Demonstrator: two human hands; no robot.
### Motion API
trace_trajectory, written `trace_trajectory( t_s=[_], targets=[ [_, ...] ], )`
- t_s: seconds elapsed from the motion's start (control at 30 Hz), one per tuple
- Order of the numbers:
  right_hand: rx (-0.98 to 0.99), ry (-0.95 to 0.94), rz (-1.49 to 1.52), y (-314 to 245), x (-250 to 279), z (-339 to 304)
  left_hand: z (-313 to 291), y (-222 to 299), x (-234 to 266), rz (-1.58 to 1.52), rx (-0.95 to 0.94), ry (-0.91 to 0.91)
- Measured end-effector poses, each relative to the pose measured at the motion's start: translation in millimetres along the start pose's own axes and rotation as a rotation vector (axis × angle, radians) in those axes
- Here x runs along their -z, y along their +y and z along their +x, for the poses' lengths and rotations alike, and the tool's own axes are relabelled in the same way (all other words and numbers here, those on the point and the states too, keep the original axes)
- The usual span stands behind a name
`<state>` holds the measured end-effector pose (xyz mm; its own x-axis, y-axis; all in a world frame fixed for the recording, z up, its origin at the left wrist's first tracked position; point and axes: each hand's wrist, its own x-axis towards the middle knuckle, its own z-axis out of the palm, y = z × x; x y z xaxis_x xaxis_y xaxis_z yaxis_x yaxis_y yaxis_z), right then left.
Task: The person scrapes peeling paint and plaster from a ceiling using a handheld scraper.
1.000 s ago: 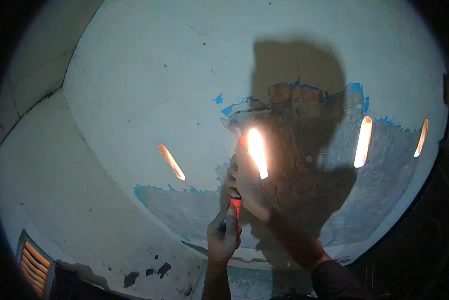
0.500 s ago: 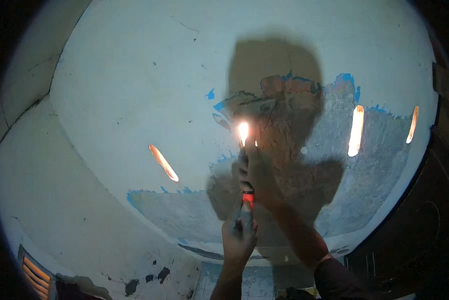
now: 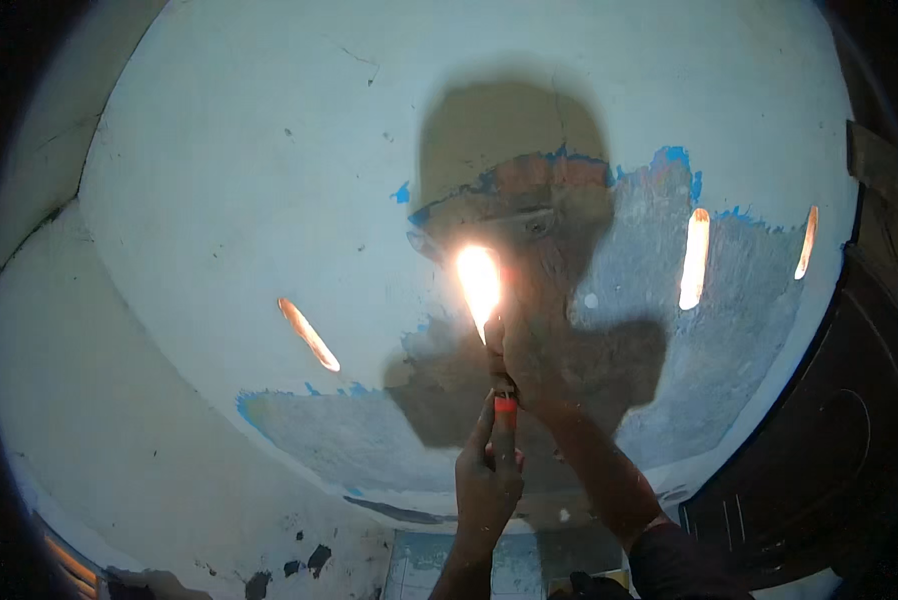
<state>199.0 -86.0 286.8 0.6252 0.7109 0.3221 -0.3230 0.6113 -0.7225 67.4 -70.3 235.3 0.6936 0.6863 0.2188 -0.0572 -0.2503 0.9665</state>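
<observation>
A slim stick-like tool with a red band (image 3: 506,405) stands upright before me, its exact kind unclear. My left hand (image 3: 489,478) is closed round its lower part, fingers reaching up beside the band. Higher up, my right hand (image 3: 517,365) is closed round the upper part, mostly in shade. Just above its fingers shines a glaring leaf-shaped glow (image 3: 479,282). Whether this is a flame, a lamp or a bright reflection I cannot tell. The glare hides the tool's tip.
Behind my hands rises a pale wall (image 3: 239,180) with a worn grey patch (image 3: 639,270) edged in blue. Dark shadows fall across it. Bright elongated streaks (image 3: 309,335) show left and right. A dark panelled door (image 3: 819,430) stands at right; lower left is a slatted opening (image 3: 72,565).
The glow has grown larger and brighter. My view has shifted slightly, so the wall sits further left. My left fingers now reach higher, beside the red band.
</observation>
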Motion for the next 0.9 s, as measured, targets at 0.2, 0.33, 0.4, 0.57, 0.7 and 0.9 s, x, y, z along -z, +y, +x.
trace_trajectory(
  t_s=[0.2, 0.33, 0.4, 0.57, 0.7, 0.9],
  targets=[
    [0.001, 0.092, -0.088, -12.4, 14.6, -1.5, 11.9, 26.7, -3.6, -0.056, 0.087, -0.127],
    [0.029, 0.121, -0.149, 0.4, 9.3, -21.6, 2.3, -21.9, -0.1, -0.264, 0.118, -0.228],
    [0.037, 0.146, -0.182, -9.1, 8.9, -8.5, 4.9, -27.2, 8.6, -0.475, 0.163, -0.344],
    [0.039, 0.203, -0.262, -7.2, 25.9, -22.9, -5.0, -42.4, -3.7, -0.915, 0.287, -0.403],
    [0.022, 0.240, -0.328, -19.0, 12.3, 0.6, -10.6, -32.9, -6.3, -1.083, 0.304, -0.416],
    [0.047, 0.271, -0.393, -25.6, 4.6, 16.7, -17.6, -7.8, -22.6, -1.027, 0.344, -0.321]
  ],
)
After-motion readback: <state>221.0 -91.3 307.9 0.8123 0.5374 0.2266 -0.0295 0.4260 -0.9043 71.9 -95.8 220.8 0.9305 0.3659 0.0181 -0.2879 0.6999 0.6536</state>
